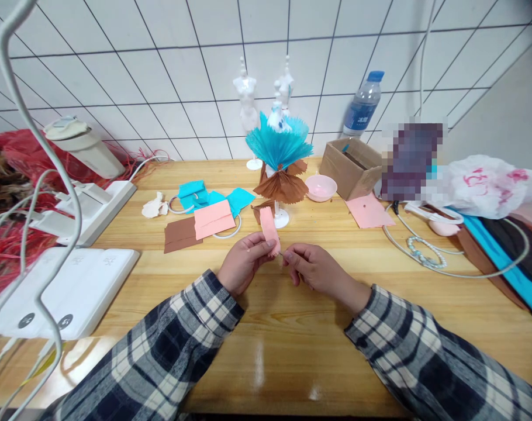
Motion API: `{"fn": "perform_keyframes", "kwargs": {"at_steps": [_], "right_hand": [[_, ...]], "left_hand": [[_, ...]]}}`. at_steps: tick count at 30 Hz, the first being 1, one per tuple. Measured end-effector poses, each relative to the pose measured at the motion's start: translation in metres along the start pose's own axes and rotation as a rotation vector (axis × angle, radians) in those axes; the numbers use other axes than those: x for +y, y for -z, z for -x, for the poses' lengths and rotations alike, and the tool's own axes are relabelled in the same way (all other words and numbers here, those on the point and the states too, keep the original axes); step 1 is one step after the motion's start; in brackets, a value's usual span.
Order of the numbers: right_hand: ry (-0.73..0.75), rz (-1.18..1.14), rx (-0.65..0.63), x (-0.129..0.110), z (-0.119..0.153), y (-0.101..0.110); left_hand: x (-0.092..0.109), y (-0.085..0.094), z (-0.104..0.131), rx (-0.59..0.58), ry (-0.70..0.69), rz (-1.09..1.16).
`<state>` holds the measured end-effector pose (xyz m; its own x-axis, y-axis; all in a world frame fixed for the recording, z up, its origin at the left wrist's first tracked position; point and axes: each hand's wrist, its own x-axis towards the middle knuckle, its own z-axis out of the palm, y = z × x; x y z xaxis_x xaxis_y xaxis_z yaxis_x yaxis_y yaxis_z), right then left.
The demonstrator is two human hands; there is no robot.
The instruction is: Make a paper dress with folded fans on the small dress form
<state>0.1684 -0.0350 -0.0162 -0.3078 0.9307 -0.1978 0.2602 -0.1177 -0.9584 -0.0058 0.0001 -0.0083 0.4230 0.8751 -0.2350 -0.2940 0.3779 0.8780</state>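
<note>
White-tiled wall (173, 82) with a dark-lined grid behind a glossy, light-brown wooden table (292, 339).

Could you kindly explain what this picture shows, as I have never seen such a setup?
There is no machine: you see a person's bare left hand and right hand, from one camera worn on the head, looking forward and down. The left hand holds a pink paper strip; the right, near the strip's lower end, seems to pinch something thin, too small to identify. On the wooden table beyond stands a small white dress form with blue ruffles above brown ruffles. Around it are a brown paper piece, a pink bowl and a cardboard box.
</note>
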Motion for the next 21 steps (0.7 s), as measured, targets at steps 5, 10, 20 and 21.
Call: {"fn": "perform_keyframes", "kwargs": {"at_steps": [5,10,20,21], "right_hand": [[0.003,-0.015,-0.001,-0.001,0.000,0.001],[0.002,-0.044,0.005,-0.003,0.001,0.000],[0.095,0.330,0.246,-0.003,0.005,0.010],[0.094,0.463,0.318,-0.003,0.005,0.014]], "left_hand": [[-0.001,0.000,0.000,0.012,0.000,0.003],[-0.001,0.000,0.000,0.038,-0.001,0.017],[-0.001,-0.003,0.000,0.100,-0.026,0.034],[0.001,-0.003,0.000,0.131,-0.055,0.024]]}}
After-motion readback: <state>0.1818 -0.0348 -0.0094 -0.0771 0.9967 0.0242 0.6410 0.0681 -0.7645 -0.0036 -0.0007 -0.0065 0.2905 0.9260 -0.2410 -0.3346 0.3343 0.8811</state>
